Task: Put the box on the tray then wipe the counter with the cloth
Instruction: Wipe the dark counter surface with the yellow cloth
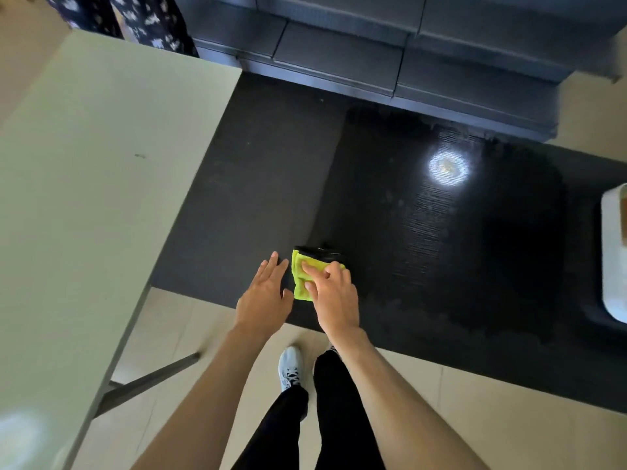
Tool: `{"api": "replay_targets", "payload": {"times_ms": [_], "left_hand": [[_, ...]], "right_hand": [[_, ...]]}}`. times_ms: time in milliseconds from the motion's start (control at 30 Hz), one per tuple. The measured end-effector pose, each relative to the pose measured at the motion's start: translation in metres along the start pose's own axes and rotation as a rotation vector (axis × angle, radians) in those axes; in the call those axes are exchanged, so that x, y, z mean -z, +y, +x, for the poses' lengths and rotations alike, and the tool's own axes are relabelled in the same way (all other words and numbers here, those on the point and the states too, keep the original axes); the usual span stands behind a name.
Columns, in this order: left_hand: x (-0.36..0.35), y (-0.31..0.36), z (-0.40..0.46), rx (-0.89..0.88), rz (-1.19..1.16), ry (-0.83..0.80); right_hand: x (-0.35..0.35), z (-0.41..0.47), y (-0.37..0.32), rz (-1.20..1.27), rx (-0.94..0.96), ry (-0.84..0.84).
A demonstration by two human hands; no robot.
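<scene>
The yellow-green cloth (300, 278) lies folded on the dark counter (271, 184), close to its near edge, with a glossy black part showing at its far end; whether that is part of the cloth or something under it cannot be told. The right hand (334, 293) presses down on the cloth with fingers spread flat rather than closed around it, so it pins the fabric without gripping. The left hand (264, 296) rests open and empty just beside the cloth, fingers extended on the counter. To the right, the surface looks darker and shinier, and a ceiling light is mirrored in it. At the far right edge a white tray (614, 252) is partly in view with a sliver of something brown on it, possibly the box. A pale table (95, 164) stands to the left. A likely slip: with only flat pressure, the folded cloth could bunch or slide off the near edge during a stroke. No brand, label or writing can be read anywhere.
</scene>
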State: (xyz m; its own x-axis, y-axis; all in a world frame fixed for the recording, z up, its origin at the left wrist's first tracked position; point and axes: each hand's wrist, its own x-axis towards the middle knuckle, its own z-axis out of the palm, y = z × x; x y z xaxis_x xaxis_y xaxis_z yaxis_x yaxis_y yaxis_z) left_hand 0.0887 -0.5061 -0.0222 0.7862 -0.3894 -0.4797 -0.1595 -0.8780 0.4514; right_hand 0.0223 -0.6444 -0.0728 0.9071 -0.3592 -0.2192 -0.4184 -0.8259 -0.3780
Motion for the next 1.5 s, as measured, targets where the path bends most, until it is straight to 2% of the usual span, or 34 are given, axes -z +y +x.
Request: {"api": "replay_targets", "payload": {"times_ms": [167, 300, 833, 1033, 1300, 1500], "left_hand": [[-0.015, 0.002, -0.018, -0.046, 0.035, -0.009], [-0.029, 0.019, -0.021, -0.077, 0.048, 0.006], [-0.155, 0.186, -0.037, -0.321, 0.253, -0.077], [-0.188, 0.236, -0.043, -0.33, 0.315, -0.1], [-0.194, 0.269, -0.049, -0.311, 0.364, -0.079], [-0.179, 0.251, -0.049, -0.234, 0.362, -0.017]], "right_hand": [[0.007, -0.005, 0.015, 0.014, -0.044, 0.027], [0.019, -0.018, 0.055, 0.038, -0.098, 0.072], [0.103, -0.11, 0.314, 0.102, -0.409, 0.226], [0.127, -0.151, 0.399, 0.119, -0.534, 0.259], [0.142, -0.144, 0.428, 0.138, -0.508, 0.227], [0.15, -0.097, 0.428, 0.118, -0.527, 0.26]]}}
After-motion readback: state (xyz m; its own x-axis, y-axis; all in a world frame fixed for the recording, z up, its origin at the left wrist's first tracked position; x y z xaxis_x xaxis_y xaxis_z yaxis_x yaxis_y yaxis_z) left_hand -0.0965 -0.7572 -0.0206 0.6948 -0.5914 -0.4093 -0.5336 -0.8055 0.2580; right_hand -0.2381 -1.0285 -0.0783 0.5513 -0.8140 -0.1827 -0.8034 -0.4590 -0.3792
